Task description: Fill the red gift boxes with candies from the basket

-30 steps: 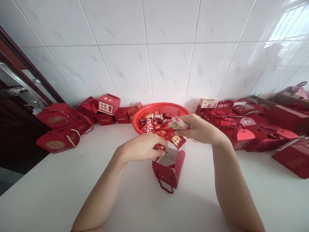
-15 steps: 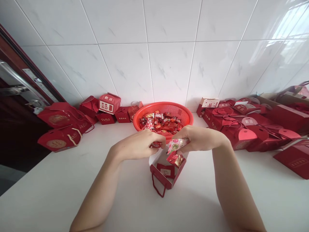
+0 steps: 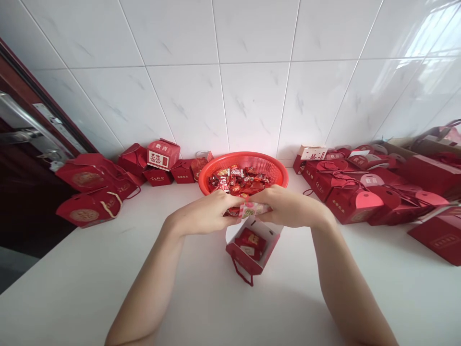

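Observation:
My left hand [image 3: 207,211] is closed around red-wrapped candy [image 3: 233,211], which shows between its thumb and fingers. My right hand [image 3: 288,207] pinches a pink and white wrapped candy [image 3: 252,209]; its end reaches my left fingertips. Just below both hands stands a small red box [image 3: 245,259] with its top open and a red cord handle [image 3: 242,275] hanging at the front. Red wrapped candies [image 3: 254,239] lie inside the box. Behind my hands, a red plastic basket [image 3: 275,168] holds many red-wrapped sweets [image 3: 248,180], its front rim partly hidden.
Closed red gift boxes [image 3: 86,206] stand at the left, with more boxes [image 3: 163,154] along the tiled wall [image 3: 187,105]. A large group of red boxes [image 3: 355,204] fills the right side of the white table [image 3: 201,298]. A door handle [image 3: 21,136] is at far left.
A red candy has dropped from my right hand into the open box. My right hand has moved left, bringing the pink and white candy against my left hand. The box has shifted slightly.

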A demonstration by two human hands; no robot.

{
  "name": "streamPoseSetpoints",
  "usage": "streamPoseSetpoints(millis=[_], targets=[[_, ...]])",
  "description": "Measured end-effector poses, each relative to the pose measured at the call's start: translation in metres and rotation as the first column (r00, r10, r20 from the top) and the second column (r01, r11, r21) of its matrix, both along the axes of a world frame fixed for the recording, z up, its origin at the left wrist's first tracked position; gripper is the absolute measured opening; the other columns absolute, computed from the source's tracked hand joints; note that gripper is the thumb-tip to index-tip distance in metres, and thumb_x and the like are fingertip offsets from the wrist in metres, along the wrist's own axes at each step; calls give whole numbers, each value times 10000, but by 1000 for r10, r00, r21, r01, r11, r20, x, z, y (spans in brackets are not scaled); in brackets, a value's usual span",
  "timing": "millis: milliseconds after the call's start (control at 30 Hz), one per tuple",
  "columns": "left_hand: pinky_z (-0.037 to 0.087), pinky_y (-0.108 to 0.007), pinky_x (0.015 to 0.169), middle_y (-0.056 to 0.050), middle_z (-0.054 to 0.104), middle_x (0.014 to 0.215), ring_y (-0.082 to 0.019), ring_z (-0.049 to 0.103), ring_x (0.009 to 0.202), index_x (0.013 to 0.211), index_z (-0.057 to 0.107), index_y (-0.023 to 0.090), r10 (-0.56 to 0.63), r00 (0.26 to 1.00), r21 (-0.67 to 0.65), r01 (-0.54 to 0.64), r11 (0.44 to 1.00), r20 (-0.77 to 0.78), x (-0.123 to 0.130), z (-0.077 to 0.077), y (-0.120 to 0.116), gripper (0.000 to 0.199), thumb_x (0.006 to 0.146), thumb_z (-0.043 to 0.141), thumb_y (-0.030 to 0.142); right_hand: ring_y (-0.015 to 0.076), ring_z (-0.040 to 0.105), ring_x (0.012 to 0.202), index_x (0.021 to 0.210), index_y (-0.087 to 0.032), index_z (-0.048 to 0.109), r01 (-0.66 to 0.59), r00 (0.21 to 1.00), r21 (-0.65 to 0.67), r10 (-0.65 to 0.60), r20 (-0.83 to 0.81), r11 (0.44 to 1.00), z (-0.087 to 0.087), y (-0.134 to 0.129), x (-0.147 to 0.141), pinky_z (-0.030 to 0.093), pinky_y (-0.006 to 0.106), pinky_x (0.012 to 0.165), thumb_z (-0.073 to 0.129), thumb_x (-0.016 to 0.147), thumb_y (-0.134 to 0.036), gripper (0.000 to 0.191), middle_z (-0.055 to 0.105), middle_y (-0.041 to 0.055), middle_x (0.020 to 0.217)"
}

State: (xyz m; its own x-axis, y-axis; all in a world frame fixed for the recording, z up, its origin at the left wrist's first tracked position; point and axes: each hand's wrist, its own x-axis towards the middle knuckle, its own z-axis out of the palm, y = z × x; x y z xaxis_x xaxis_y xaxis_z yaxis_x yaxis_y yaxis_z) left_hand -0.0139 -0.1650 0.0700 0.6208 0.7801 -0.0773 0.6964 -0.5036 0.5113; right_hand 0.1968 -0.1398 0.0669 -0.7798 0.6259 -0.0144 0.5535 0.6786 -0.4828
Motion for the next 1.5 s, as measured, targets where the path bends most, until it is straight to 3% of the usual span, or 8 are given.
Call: streamPoseSetpoints(millis=[167, 333, 600, 767, 933, 1133, 1333, 1500], targets=[[319, -251, 551, 18, 562, 717, -135, 476, 613, 800, 567, 202, 33, 998, -21, -34, 999, -53, -3, -5, 6, 146, 908, 509, 281, 117, 569, 577, 828, -204, 537, 18, 938, -170, -76, -339, 985, 5, 1, 6, 377, 234, 513, 651, 873, -248, 131, 601, -32, 692], [361, -255, 595, -5, 619, 809, -146, 525, 677, 787, 553, 189, 28, 998, -51, -31, 998, -64, -1, -6, 11, 141, 890, 516, 278, 117, 529, 644, 897, -218, 562, 26, 793, -348, -231, -564, 937, 4, 6, 5, 421, 242, 560, 584, 942, -464, 251, 567, -28, 755], [449, -283, 691, -34, 673, 973, -179, 600, 796, 983, 643, 189, 86, 996, -18, -86, 996, -23, -2, -4, 12, 227, 885, 578, 384, 107, 378, 618, 731, -190, 546, 55, 699, -345, -283, -657, 937, 0, 13, 5, 324, 250, 543, 606, 923, -419, 304, 435, -27, 694], [478, -309, 894, -63, 660, 1151, -198, 616, 1020, 1127, 669, 202, 26, 993, -12, -25, 1000, 112, 1, -4, 8, 294, 949, 443, 263, 96, 334, 595, 721, -184, 546, 79, 630, -323, -298, -717, 943, 2, 13, 11, 275, 247, 527, 629, 919, -410, 312, 389, -42, 664], [496, -280, 868, -24, 701, 1221, -187, 652, 1022, 1335, 611, 256, -28, 993, -29, 31, 999, 114, 9, -3, -2, 445, 895, 564, 208, 95, 347, 595, 707, -184, 548, 81, 631, -308, -288, -720, 948, 2, 12, 15, 284, 242, 526, 631, 926, -418, 331, 386, -44, 654], [434, -339, 1026, -6, 605, 1392, -251, 537, 1278, 1152, 738, 318, -44, 999, 77, 45, 996, -15, 9, -5, -6, 302, 886, 606, 264, 106, 419, 626, 744, -184, 578, 100, 630, -282, -280, -725, 954, 2, 13, 13, 333, 246, 557, 646, 914, -415, 295, 463, -27, 684], [479, -299, 816, -58, 662, 1137, -205, 643, 931, 925, 758, 213, 33, 985, 18, -30, 999, -168, 6, -7, 1, 235, 914, 533, 278, 117, 489, 662, 810, -193, 580, 95, 612, -282, -279, -740, 955, -1, 16, 12, 391, 245, 582, 687, 876, -382, 227, 523, -23, 710], [454, -274, 743, -60, 678, 1108, -196, 630, 893, 1021, 750, 208, 85, 984, 4, -86, 996, -156, 5, -9, 2, 259, 856, 549, 213, 114, 548, 637, 977, -205, 583, 5, 591, -326, -265, -762, 945, -1, 15, 12, 473, 264, 621, 672, 882, -343, 189, 593, -34, 724]])
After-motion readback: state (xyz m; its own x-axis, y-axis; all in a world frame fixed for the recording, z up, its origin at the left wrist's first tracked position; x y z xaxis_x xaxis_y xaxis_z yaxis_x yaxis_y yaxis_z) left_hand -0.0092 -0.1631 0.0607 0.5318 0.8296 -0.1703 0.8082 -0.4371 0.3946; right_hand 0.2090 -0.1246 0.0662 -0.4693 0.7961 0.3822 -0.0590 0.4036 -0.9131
